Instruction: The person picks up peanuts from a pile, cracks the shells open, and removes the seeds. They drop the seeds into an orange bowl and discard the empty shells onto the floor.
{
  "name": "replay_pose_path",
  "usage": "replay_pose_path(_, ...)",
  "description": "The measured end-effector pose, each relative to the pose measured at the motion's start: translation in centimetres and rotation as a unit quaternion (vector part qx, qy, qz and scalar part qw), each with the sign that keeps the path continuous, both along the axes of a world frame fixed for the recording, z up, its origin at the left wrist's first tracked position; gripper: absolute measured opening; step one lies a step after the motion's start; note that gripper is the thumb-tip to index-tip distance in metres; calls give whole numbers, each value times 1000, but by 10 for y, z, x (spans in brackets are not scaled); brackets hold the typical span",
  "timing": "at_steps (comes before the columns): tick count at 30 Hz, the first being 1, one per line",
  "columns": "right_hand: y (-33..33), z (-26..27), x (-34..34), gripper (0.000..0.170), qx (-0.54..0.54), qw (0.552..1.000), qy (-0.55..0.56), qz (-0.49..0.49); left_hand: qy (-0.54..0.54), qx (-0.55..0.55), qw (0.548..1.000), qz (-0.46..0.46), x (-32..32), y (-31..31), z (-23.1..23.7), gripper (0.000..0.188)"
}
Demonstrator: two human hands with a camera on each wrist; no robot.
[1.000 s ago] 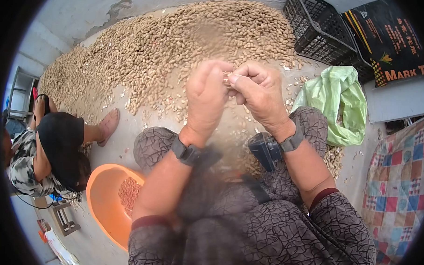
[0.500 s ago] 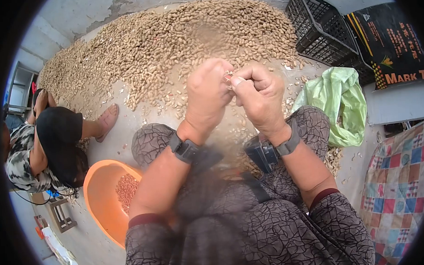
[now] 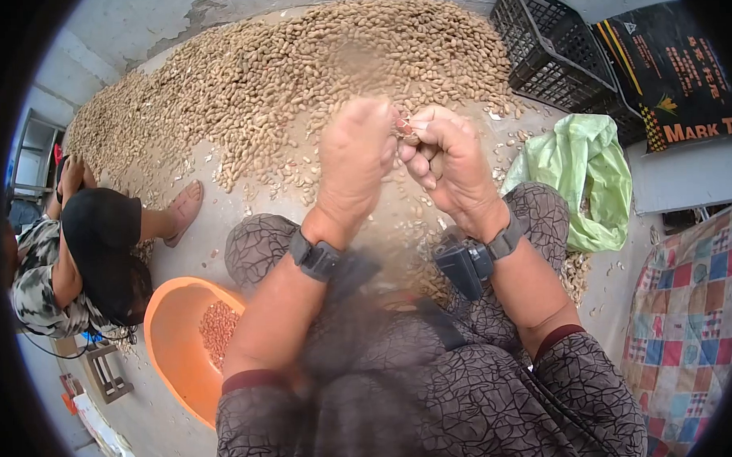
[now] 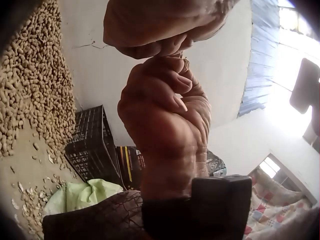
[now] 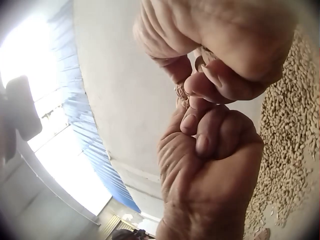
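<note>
My two hands meet in front of the peanut heap [image 3: 296, 78]. Between their fingertips is a cracked peanut [image 3: 404, 129], pale shell with reddish kernel showing. My left hand [image 3: 354, 155] pinches it from the left; its fingers are mostly hidden behind the back of the hand in the head view. From the other side my right hand [image 3: 454, 169] pinches it with thumb and forefinger, its other fingers curled below. In the right wrist view the peanut [image 5: 181, 91] shows between the fingertips, and a brownish piece [image 5: 206, 55] sits inside the right hand's curled fingers.
An orange basin [image 3: 172, 340] with shelled red kernels [image 3: 219, 334] stands left of my knees. At right are a green sack [image 3: 578, 173], black crates [image 3: 553, 53], a black printed bag [image 3: 667, 73] and a patchwork cloth [image 3: 684, 330]. Another person [image 3: 100, 238] sits at left.
My right hand's thumb has shifted, and its lower fingers now show curled beneath. More reddish kernel shows in the peanut. Both hands stay at about the same place.
</note>
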State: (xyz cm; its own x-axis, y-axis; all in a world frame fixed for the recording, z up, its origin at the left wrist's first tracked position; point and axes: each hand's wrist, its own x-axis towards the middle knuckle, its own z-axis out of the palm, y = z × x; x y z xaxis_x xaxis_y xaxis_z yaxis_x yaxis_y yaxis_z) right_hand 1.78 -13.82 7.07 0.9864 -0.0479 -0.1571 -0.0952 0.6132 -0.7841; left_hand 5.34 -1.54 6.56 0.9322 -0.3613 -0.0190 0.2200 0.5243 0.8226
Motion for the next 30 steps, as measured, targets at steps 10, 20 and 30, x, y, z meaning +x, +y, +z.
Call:
replay_pose_path(10,-15,-4,5,10,61,995,59,59,-131,120,983,-40,2,12,5,9)
replay_pose_path(20,-13,9,-5,16,-51,992,115,32,-264,323,907,-62,-1,19,10,15)
replay_pose_path(30,-19,10,-7,13,-140,979,77,130,-89,164,976,-109,7,22,-3,16)
